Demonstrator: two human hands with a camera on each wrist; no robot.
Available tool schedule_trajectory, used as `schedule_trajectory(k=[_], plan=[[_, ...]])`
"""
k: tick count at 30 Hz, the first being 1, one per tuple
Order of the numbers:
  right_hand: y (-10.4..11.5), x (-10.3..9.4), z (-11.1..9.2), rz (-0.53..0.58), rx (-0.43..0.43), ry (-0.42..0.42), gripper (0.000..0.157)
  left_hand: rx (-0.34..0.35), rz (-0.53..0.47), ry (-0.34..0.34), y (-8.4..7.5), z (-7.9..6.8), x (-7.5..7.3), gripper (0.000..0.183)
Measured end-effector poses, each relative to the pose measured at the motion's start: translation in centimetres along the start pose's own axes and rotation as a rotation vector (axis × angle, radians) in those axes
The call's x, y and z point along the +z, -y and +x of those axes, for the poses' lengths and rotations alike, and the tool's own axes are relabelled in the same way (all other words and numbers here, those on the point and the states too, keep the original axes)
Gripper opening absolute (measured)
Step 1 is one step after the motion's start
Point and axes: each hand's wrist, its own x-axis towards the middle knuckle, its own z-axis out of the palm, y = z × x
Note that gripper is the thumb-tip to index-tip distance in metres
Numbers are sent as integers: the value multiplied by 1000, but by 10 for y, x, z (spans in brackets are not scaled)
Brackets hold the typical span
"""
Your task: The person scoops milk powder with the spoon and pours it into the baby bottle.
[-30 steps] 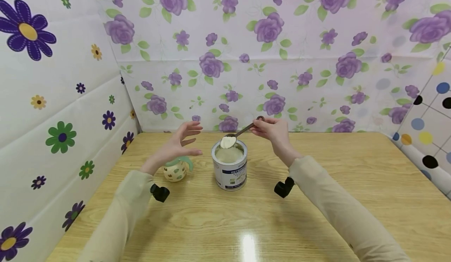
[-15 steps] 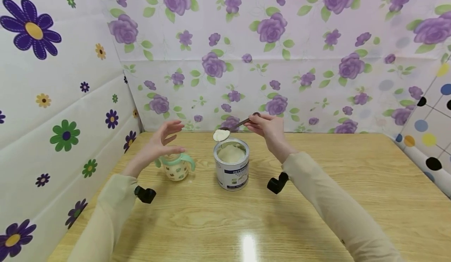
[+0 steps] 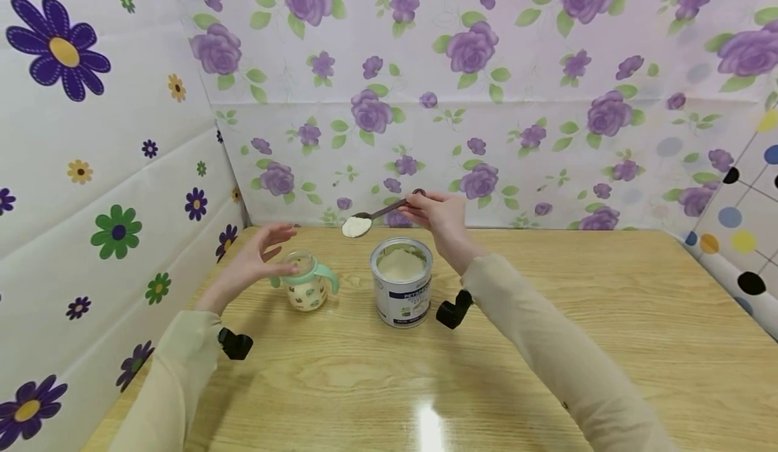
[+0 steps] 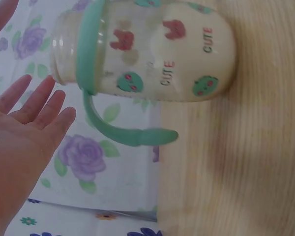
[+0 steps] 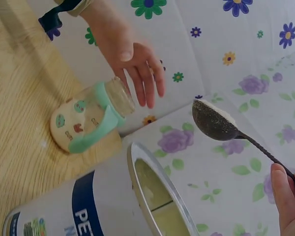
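My right hand [image 3: 439, 221] pinches the handle of a dark spoon [image 3: 389, 209] heaped with pale powder [image 3: 356, 226]. The spoon is in the air, left of and above an open tin [image 3: 402, 296] that holds more powder. Beside the tin's left stands a clear baby bottle [image 3: 306, 291] without a lid, with a green collar and two handles; whitish contents show in its lower part in the left wrist view. My left hand [image 3: 255, 263] hovers at the bottle's neck, fingers spread and holding nothing. In the right wrist view the spoon's bowl [image 5: 214, 119] faces away, dark underside showing.
A wooden table [image 3: 340, 384] carries the bottle and the tin. Behind it hangs a sheet with purple roses [image 3: 371, 111], and a flowered sheet [image 3: 115, 168] closes off the left side. Each wrist wears a black camera mount [image 3: 236, 344].
My right hand has carried the powder-filled spoon up and left, from over the tin towards the bottle. My left hand has moved left and down, uncovering the bottle's mouth.
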Motion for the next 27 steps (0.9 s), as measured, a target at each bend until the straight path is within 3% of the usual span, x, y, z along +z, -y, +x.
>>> schedule_trajectory(k=[8,15,21,27], plan=[[-7,19,2,-7,7,7,22,-52,4,16,14,-1,0,79],[-15,36,3,-14,7,13,17,-84,-2,38,-1,-3,5,79],[-24,48,2,-37,24,13,16,-110,6,40,24,0,1,80],[-33,55,3,-51,40,6,17,-103,19,41,31,0,0,84]])
